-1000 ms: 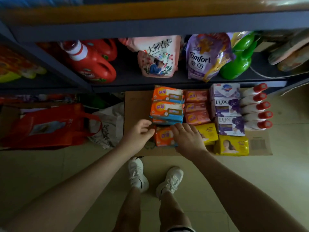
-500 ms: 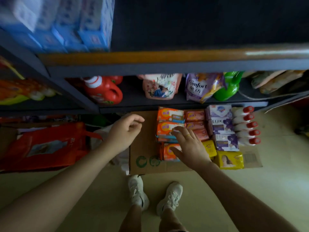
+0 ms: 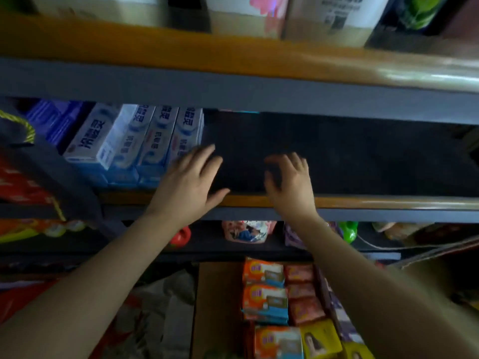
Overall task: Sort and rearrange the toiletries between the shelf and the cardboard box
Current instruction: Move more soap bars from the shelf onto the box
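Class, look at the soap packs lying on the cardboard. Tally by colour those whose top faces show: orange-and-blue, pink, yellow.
Orange-and-blue packs: 3
Pink packs: 3
Yellow packs: 2
Total: 8
The purple boxes beside them are mostly hidden, so they are not counted.

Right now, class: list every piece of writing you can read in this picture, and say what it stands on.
"冷酸灵": blue-and-white toothpaste boxes standing on the dark middle shelf.
Black print on the white carton on the top shelf: blurred, unreadable.
Labels on the orange soap packs in the cardboard box: blurred, unreadable.
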Action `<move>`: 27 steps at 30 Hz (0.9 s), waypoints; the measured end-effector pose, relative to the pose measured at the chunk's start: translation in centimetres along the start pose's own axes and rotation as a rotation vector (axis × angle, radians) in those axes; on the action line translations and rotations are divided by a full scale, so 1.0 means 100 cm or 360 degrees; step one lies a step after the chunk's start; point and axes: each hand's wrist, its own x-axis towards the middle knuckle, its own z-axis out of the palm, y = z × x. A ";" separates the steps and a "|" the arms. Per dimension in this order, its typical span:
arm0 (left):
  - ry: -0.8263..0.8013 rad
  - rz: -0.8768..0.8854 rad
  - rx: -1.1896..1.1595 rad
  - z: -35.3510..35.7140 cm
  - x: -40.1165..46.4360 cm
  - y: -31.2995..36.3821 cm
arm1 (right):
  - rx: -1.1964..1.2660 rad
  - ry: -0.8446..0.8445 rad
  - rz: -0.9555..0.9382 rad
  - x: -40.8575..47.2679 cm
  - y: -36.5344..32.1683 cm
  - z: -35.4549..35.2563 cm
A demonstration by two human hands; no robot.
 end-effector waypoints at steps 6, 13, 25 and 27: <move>0.0261 -0.0149 0.0299 0.039 0.012 -0.015 | -0.0343 -0.0517 0.0014 0.089 0.035 0.045; 0.0778 0.0018 0.0372 0.059 0.014 -0.020 | -0.0267 -0.0473 0.0109 0.151 0.039 0.094; 0.0982 0.0101 0.0414 0.066 0.015 -0.022 | -0.0907 0.0021 -0.0029 0.180 0.046 0.110; 0.0981 0.0101 0.0405 0.066 0.014 -0.022 | -0.0873 -0.0116 -0.0011 0.175 0.045 0.111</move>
